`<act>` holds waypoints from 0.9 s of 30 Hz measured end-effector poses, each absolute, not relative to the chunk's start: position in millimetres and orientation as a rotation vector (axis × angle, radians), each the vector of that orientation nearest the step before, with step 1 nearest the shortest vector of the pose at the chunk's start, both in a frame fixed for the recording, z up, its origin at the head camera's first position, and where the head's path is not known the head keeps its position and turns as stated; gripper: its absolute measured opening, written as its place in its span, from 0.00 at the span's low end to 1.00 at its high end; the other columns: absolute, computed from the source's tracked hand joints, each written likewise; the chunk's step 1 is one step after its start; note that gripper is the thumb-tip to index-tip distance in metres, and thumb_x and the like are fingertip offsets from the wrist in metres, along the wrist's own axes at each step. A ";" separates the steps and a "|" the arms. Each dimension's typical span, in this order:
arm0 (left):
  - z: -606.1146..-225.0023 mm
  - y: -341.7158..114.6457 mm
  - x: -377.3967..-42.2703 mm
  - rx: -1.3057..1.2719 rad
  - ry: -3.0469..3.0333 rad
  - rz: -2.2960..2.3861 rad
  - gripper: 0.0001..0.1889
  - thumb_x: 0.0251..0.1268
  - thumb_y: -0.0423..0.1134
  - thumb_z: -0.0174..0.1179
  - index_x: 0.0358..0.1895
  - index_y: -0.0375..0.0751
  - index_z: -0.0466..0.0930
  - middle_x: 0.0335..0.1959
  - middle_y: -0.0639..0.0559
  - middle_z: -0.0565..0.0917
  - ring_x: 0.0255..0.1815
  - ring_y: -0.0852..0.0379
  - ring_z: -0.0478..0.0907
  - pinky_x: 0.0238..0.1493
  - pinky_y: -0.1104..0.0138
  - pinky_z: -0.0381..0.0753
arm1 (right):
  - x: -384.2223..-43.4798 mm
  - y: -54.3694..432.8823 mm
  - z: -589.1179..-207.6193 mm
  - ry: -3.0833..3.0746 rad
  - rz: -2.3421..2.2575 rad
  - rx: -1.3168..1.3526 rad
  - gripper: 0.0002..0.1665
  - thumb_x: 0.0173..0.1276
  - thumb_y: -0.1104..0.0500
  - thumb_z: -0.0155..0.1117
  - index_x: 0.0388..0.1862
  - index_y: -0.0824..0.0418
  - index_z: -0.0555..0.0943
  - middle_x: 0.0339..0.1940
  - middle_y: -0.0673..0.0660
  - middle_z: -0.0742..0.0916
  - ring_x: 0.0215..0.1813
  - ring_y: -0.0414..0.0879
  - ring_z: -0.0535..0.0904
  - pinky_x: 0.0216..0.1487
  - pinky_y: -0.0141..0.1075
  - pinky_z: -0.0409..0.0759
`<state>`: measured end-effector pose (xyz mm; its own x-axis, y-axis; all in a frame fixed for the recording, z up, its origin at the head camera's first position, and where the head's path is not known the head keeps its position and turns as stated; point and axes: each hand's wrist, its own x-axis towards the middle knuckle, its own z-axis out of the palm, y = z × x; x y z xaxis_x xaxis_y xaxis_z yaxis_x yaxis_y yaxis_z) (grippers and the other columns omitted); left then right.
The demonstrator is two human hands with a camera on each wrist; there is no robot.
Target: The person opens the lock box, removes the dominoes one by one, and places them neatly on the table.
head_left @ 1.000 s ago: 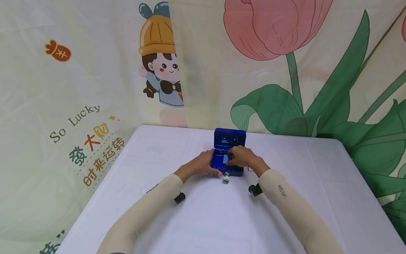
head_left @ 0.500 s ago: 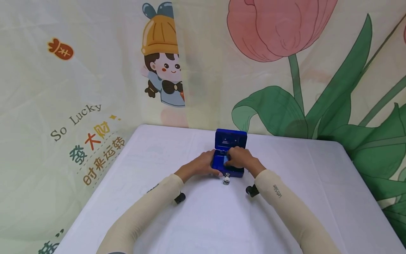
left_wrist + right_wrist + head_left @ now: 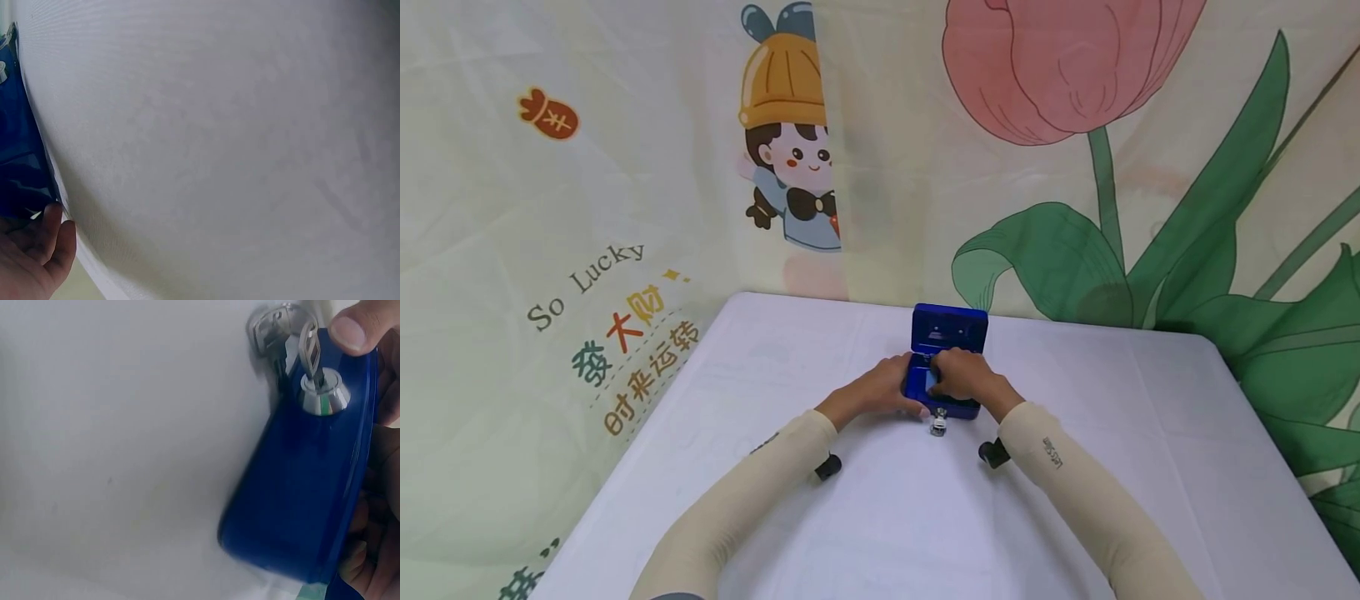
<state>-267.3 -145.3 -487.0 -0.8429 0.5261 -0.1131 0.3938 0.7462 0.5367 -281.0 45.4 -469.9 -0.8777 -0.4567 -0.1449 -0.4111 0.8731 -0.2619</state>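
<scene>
A blue cash box stands with its lid raised. My left hand grips its left side, thumb at the front and fingers round the side. In the right wrist view that thumb presses near the silver lock; a key sits in the lock, with more keys on a ring. My right hand reaches inside with curled fingers, pinching a small light-blue flat piece. Its fingertips are partly hidden behind the box wall. In the left wrist view, fingers touch the box's edge.
The table has a white cloth. Behind it hangs a printed curtain with a tulip and a cartoon figure. A black wrist camera hangs under the left sleeve, another camera under the right.
My right hand has shifted slightly left inside the box, and the light-blue piece has moved with it. The left hand keeps its hold on the box.
</scene>
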 end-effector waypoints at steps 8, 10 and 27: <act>-486.2 -145.7 -266.5 0.726 2.694 0.731 0.55 0.52 0.60 0.74 0.77 0.38 0.55 0.70 0.41 0.72 0.69 0.45 0.71 0.72 0.51 0.68 | -276.5 34.7 -467.9 2.843 -0.313 -0.674 0.26 0.63 0.46 0.74 0.53 0.60 0.84 0.43 0.57 0.89 0.45 0.50 0.84 0.55 0.50 0.83; -486.4 -146.1 -266.8 0.729 2.695 0.731 0.55 0.52 0.60 0.75 0.77 0.38 0.55 0.69 0.41 0.73 0.68 0.45 0.71 0.72 0.51 0.69 | -275.3 32.3 -467.1 2.834 -0.328 -0.676 0.25 0.63 0.46 0.74 0.53 0.60 0.84 0.44 0.57 0.89 0.46 0.51 0.84 0.56 0.50 0.83; -487.8 -145.2 -269.1 0.764 2.707 0.717 0.53 0.51 0.58 0.76 0.75 0.37 0.58 0.66 0.41 0.76 0.64 0.47 0.74 0.70 0.54 0.71 | -276.0 22.6 -475.8 2.842 -0.383 -0.685 0.26 0.64 0.48 0.74 0.55 0.61 0.83 0.44 0.57 0.89 0.43 0.49 0.83 0.55 0.47 0.84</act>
<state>-269.1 -145.2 -487.8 -0.8352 0.5421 -0.0922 0.4254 0.7432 0.5165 -276.0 22.6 -475.8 -0.8746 -0.4685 -0.1251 -0.4186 0.8597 -0.2927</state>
